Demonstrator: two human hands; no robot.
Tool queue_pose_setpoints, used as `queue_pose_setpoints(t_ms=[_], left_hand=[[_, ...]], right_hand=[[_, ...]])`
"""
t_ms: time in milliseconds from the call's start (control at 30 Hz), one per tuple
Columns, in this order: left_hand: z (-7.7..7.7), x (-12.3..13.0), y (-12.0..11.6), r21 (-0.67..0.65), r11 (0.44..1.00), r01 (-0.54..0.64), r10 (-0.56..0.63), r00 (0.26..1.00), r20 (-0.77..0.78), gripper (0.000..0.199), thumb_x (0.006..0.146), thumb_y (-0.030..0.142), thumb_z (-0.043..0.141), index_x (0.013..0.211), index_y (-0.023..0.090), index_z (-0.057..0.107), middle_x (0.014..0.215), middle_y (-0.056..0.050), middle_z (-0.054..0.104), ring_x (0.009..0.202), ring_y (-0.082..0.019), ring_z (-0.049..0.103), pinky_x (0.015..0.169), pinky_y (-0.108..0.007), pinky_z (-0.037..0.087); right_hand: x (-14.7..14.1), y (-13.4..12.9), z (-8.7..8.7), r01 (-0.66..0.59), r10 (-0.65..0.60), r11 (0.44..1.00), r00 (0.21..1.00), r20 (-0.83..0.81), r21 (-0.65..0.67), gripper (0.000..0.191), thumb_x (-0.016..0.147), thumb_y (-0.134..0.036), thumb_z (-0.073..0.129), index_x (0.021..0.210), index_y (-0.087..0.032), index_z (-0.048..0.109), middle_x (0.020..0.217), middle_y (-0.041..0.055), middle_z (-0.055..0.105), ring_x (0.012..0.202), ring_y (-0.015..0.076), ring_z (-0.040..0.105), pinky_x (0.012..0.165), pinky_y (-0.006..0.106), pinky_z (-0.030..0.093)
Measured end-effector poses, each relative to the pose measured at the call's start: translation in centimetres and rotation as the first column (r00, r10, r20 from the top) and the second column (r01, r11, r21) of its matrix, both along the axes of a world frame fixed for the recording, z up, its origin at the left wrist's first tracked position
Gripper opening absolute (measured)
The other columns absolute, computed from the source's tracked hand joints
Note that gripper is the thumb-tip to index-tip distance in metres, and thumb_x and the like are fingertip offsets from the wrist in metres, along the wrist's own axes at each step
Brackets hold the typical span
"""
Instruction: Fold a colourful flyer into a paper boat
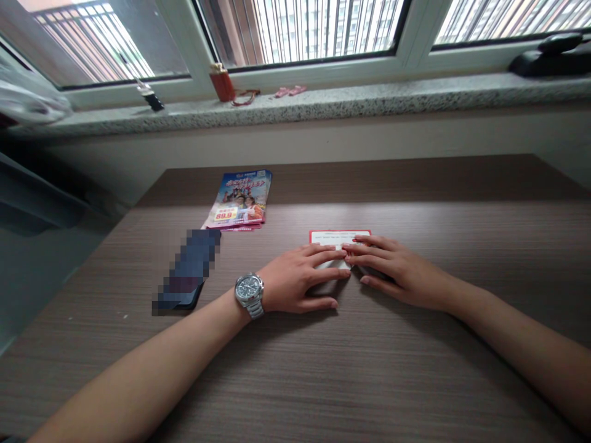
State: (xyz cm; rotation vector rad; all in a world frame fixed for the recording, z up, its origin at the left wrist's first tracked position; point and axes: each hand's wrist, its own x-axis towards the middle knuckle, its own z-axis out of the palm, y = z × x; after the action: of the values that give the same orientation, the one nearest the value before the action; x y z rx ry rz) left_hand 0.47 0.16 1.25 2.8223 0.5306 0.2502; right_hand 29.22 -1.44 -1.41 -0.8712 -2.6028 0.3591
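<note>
A small white paper card with a red border (333,236) lies on the wooden table, partly covered by both hands. My left hand (300,278) rests over its left and lower part, palm down with the fingers spread. From the right, my right hand (397,271) lays its outstretched fingertips on the card's right side. The fingertips of the two hands nearly meet over the card. A metal watch (249,290) is on my left wrist. What is printed under the fingers is hidden.
Left of the hands lies a dark phone (191,271), blurred out in part. A stack of colourful flyers (242,200) sits behind it. On the stone windowsill (369,98) stand a red lighter-shaped object (222,83), pink clips (290,91) and a small dark bottle (151,97).
</note>
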Motion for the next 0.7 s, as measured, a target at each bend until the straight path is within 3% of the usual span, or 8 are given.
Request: queue_pose_setpoints(t_ms=[267, 700], left_hand=[[-0.04, -0.02, -0.02, 0.008, 1.000, -0.009, 0.009, 1.000, 0.028, 0.055, 0.093, 0.055, 0.058, 0.140, 0.025, 0.055, 0.153, -0.012, 0.045, 0.140, -0.031, 0.042, 0.116, -0.049, 0.038], [0.00, 0.08, -0.65, 0.039, 0.998, -0.044, 0.044, 0.999, 0.004, 0.059, 0.092, 0.061, 0.055, 0.141, 0.027, 0.054, 0.153, -0.012, 0.044, 0.138, -0.033, 0.043, 0.115, -0.052, 0.036]], right_hand=[[-0.12, -0.05, 0.26, 0.009, -0.009, 1.000, 1.000, -0.020, -0.010, 0.045, 0.094, -0.028, 0.061, 0.139, -0.031, 0.057, 0.147, 0.0046, 0.057, 0.140, 0.0293, 0.045, 0.113, 0.057, 0.041], [-0.36, 0.05, 0.58, 0.008, -0.007, 1.000, 1.000, 0.014, -0.029, 0.037, 0.097, -0.030, 0.056, 0.134, -0.029, 0.059, 0.149, 0.0019, 0.054, 0.149, 0.0286, 0.030, 0.117, 0.058, 0.035]])
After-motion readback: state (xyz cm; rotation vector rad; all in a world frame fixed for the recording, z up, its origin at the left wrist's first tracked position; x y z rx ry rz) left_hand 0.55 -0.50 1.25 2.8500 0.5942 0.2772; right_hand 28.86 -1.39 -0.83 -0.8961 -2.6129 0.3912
